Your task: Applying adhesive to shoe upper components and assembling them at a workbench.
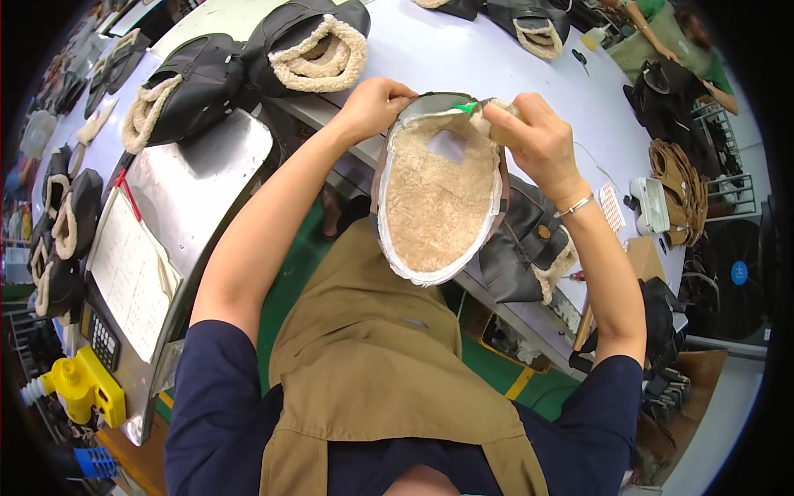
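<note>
A fleece-lined shoe upper (430,198) hangs in front of my apron, its open underside facing me. A white rim runs around its beige lining, and a pale patch shows through a gap near the top. My left hand (376,107) pinches the upper's top left edge. At its top right, my right hand (533,136) is closed around a small green-ended tool (466,107), whose kind is mostly hidden by the fingers; the green end touches the upper's rim. Just right of the upper lies a black fleece-lined shoe (529,244) with a round button.
Black fleece-lined shoes (306,50) sit on the white table (413,50) beyond my left hand. To my left are a metal plate (198,182), a notebook (132,256), a calculator (103,343) and a yellow device (87,384). Another person (674,50) works at far right.
</note>
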Motion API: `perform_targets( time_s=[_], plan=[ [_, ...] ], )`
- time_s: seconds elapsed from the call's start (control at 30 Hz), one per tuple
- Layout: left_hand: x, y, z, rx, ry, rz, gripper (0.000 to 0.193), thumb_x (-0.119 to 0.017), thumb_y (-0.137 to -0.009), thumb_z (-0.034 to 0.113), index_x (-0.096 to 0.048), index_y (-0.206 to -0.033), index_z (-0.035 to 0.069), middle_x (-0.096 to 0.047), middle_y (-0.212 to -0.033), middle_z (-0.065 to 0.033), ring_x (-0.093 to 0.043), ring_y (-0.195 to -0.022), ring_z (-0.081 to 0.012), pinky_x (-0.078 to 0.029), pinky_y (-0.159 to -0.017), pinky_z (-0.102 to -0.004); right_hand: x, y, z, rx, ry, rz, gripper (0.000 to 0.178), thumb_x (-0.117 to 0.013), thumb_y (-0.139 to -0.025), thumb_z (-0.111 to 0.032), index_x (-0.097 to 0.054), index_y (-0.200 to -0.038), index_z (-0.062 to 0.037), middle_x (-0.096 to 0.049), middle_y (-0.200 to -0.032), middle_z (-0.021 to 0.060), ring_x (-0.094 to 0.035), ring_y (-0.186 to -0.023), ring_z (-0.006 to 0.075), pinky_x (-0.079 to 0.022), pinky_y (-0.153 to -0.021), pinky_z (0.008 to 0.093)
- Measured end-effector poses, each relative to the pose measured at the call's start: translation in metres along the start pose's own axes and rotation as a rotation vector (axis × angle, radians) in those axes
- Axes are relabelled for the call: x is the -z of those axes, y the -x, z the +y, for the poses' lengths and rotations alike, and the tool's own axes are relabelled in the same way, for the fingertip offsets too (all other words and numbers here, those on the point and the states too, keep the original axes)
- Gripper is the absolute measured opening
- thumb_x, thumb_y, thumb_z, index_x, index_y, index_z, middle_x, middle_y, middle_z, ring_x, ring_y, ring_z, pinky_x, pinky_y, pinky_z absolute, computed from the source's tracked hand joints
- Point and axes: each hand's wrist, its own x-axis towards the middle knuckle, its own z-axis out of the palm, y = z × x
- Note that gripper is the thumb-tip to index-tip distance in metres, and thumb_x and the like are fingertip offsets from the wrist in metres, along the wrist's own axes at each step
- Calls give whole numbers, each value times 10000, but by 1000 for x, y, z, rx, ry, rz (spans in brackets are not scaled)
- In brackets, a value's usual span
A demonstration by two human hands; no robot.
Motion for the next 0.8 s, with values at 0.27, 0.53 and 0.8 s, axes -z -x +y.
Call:
perform_targets(
  time_s=[0.27,0.53,0.8],
  plan=[
    [-10,30,23,32,-141,111,256,-577,-871,52,-699,-1096,38,-677,-849,-125,-656,-774,-183,-511,-722,-307,-2,1,-32,-550,-211,178,307,-745,-750,-115,-640,-1035,-159,-577,-829,63,-621,-711,270,-504,-614,353],
    [-34,82,21,-363,-394,558,225,-573,-818,-57,-676,-980,61,-589,-1056,-123,-635,-874,-265,-511,-733,-351,16,17,-36,-505,-202,82,316,-758,-760,-143,-633,-1050,-153,-576,-840,70,-616,-714,284,-501,-625,357],
    [-80,105,63,487,826,104,343,-581,-967,309,-616,-1109,-2,-615,-884,-73,-527,-593,-111,-432,-516,-245,20,32,-43,-530,-247,106,330,-728,-740,-60,-644,-1047,-148,-571,-845,72,-606,-714,281,-489,-620,350]
  ],
)
